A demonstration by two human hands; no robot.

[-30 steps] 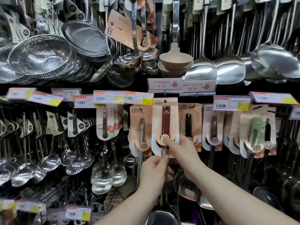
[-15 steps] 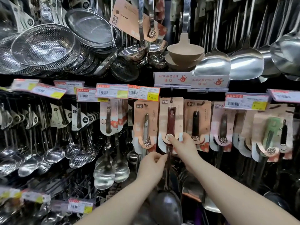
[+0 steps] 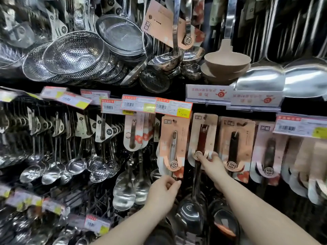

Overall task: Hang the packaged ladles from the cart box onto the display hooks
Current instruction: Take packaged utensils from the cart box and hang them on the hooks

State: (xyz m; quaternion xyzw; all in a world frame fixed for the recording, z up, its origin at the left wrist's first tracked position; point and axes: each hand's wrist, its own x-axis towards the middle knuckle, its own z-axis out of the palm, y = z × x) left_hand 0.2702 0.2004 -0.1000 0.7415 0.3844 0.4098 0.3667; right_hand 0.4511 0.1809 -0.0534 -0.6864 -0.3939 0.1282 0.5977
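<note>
At the far left of the wall hang rows of small steel ladles and skimmers (image 3: pixel 53 167) under tilted price tags (image 3: pixel 74 100), with perforated colanders (image 3: pixel 70 53) stacked above them. Moving right, a carded steel-handled ladle (image 3: pixel 172 147) hangs on its hook, and the left hand (image 3: pixel 163 190) sits just below it, fingertips pinched lightly at the card's lower edge; whether it truly grips the card or only steadies it I cannot tell. Just right of that hangs the packaged ladle (image 3: pixel 203 137) with the dark red handle, its card hole up by the hook and its bowl (image 3: pixel 192 214) low and near. The right hand (image 3: pixel 213 164) is grasping it at the bottom of the card, thumb pressed on the round sticker. Further right are more carded ladles (image 3: pixel 233 147) and a yellow-cornered price tag (image 3: pixel 300 127). The step looks like seating this card fully: push it back along the hook until it lies flush with its neighbours, keep the left hand holding the adjacent card aside so the edges do not snag, then let go gently so the heavy bowl does not swing into the others
</note>
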